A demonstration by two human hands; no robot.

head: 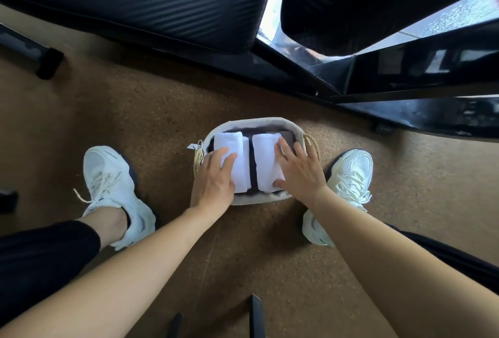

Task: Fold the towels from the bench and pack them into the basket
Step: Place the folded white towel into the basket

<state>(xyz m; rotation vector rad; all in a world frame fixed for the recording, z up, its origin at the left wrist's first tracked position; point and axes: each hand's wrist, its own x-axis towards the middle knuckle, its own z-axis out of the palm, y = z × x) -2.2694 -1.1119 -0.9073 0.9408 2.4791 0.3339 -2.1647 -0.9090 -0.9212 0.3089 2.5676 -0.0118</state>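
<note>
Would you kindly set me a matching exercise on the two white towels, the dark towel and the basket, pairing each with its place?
Things:
1. left white towel
2. right white towel
3. dark towel
4. basket

Places:
A. on the brown floor, between the left shoe and the right shoe
B. under the right hand
C. beneath both white towels, showing in the gap between them
D. under the left hand

Pairs: 1-D, 2-B, 3-C, 4-A.
</note>
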